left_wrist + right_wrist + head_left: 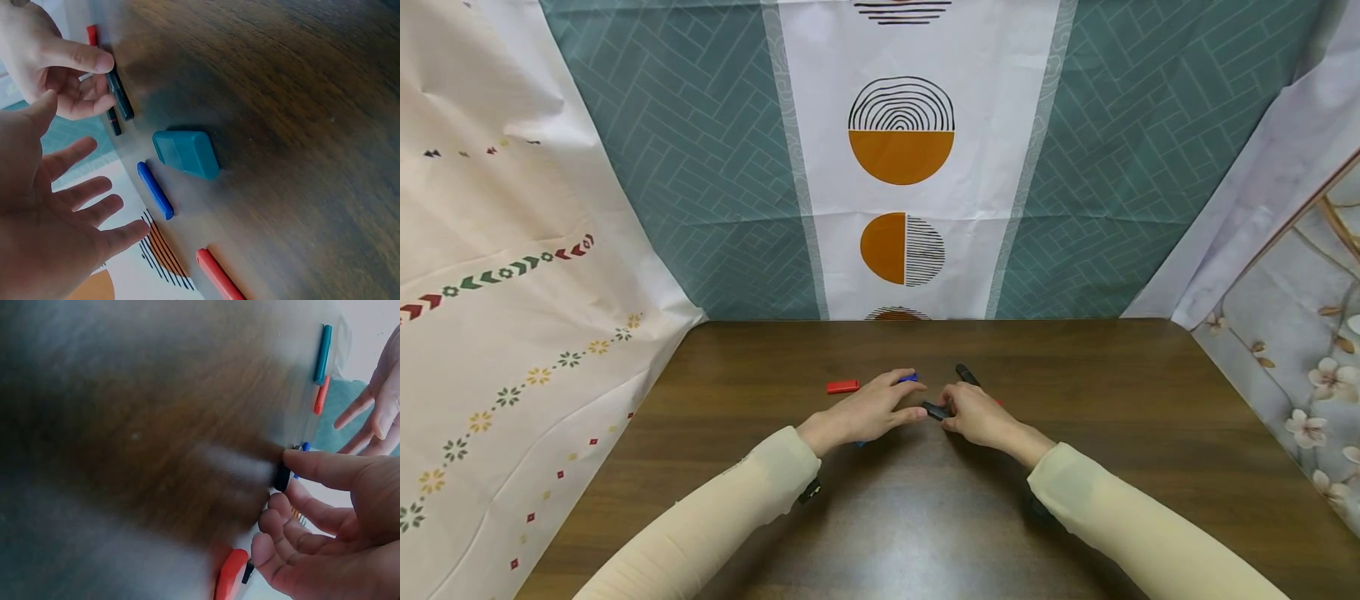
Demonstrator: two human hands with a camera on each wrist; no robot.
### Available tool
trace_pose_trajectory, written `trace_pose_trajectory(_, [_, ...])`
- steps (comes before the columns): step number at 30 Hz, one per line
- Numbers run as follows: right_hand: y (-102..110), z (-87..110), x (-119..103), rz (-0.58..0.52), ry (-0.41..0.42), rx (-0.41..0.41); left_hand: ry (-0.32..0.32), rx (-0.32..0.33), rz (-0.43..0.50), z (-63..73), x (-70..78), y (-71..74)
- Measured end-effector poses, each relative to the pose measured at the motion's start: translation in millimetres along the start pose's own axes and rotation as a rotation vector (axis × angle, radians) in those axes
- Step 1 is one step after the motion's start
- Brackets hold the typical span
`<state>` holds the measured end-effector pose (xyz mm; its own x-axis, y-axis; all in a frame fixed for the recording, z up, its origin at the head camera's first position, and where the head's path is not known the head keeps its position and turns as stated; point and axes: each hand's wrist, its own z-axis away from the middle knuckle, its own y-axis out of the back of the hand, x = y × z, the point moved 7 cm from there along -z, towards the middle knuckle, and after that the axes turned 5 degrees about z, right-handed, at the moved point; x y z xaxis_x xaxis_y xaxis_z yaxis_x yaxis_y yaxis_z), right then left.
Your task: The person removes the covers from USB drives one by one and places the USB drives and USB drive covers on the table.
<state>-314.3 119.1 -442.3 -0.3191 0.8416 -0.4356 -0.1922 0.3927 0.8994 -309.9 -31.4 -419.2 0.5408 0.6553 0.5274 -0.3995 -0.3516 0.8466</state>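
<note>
My right hand [976, 414] pinches a small black stick-shaped object [936, 411] between thumb and fingers, low over the table. In the right wrist view the thumb and index finger cover part of this black object [282, 477]. Its exact kind cannot be told. My left hand [871, 410] hovers to its left, fingers spread and holding nothing, as the left wrist view of the hand [75, 206] shows. Near it on the table lie a teal block with rounded corners [187, 153], a blue stick-shaped piece [155, 190] and a red bar [842, 387].
Behind the right hand lies a slim black pen-like item [967, 374]. A red piece [231, 575] sits beside that hand, mostly hidden in the head view. The brown wooden table [760, 350] ends at a patterned curtain [910, 192]; more cloth hangs at both sides.
</note>
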Motion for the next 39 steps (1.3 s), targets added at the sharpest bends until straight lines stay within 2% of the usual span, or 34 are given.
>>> trace_pose_trajectory(12, [1,1.2,-2,0.02,0.022,0.036,-0.009,-0.014,0.012,1.7,0.7,-1.5])
trace_pose_trajectory(20, [2,-2.2,-7,0.06,0.081,0.003,-0.024,-0.01,0.01,1.0,2.4,-0.5])
trace_pose_trajectory(26, [6,-1.4,-6,0.036,0.093,-0.007,-0.028,0.006,0.03,2.8,3.9,0.7])
trace_pose_trajectory(31, [16,1.9,-9,0.057,0.149,0.024,-0.024,0.037,0.065,4.8,5.0,3.8])
trace_pose_trajectory(39, [33,16.7,-12,0.073,0.245,0.118,-0.033,0.123,0.087,8.1,10.8,6.5])
